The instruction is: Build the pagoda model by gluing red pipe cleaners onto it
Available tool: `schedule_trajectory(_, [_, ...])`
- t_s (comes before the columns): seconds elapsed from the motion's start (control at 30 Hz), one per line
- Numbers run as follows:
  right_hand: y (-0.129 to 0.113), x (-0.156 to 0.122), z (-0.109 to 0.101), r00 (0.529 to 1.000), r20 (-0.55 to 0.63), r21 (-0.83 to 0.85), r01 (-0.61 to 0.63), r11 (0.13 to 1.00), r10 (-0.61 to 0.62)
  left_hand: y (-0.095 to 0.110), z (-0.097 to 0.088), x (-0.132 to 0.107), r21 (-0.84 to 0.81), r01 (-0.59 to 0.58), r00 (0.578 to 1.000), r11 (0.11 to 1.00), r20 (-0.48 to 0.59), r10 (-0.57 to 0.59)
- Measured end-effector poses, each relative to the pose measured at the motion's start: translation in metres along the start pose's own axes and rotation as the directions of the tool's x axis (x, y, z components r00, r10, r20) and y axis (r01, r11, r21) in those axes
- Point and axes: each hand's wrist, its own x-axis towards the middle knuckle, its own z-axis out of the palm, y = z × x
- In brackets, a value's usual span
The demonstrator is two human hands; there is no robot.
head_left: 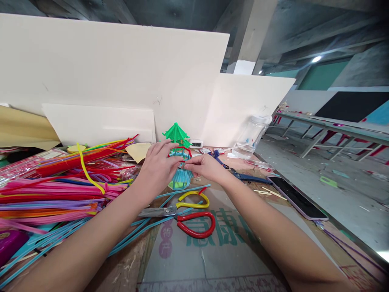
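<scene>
A small pavilion model (pixel 180 162) made of pipe cleaners stands on the table, with a green roof, red trim and a light blue body. My left hand (pixel 158 166) wraps its fingers round the model's left side. My right hand (pixel 205 166) pinches a red pipe cleaner piece at the model's middle, fingers pressed together. Both forearms reach in from the bottom edge.
A big heap of coloured pipe cleaners (pixel 57 182) lies left. Scissors with red and yellow handles (pixel 185 213) rest on cardboard in front. A phone (pixel 296 197) lies right near the table edge, beside a clear plastic jar (pixel 252 136). White boards (pixel 121 77) stand behind.
</scene>
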Motion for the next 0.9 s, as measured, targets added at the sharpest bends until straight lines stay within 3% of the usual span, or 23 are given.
schedule_trajectory(0.47, [0.0, -0.001, -0.001, 1.0, -0.003, -0.031, 0.005, 1.0, -0.005, 0.0, -0.006, 0.001, -0.031, -0.004, 0.999, 1.0, 0.033, 0.005])
schedule_trajectory(0.63, [-0.001, -0.005, -0.014, 0.998, 0.058, -0.039, -0.017, 0.999, 0.019, -0.014, -0.021, 0.007, -0.097, 0.104, 0.994, 0.99, 0.039, -0.1])
schedule_trajectory(0.73, [-0.006, -0.011, -0.024, 0.995, -0.071, -0.237, 0.052, 0.97, -0.07, -0.028, -0.024, 0.008, -0.16, 0.204, 0.976, 0.966, 0.115, -0.187])
schedule_trajectory(0.83, [-0.015, -0.016, -0.024, 0.905, -0.295, -0.394, 0.176, 0.902, -0.305, -0.038, -0.018, 0.004, -0.237, 0.275, 0.943, 0.932, 0.254, -0.214])
schedule_trajectory(0.9, [-0.02, -0.017, -0.016, 0.809, -0.313, -0.495, 0.308, 0.813, -0.497, -0.041, -0.01, 0.0, -0.295, 0.308, 0.925, 0.905, 0.317, -0.211])
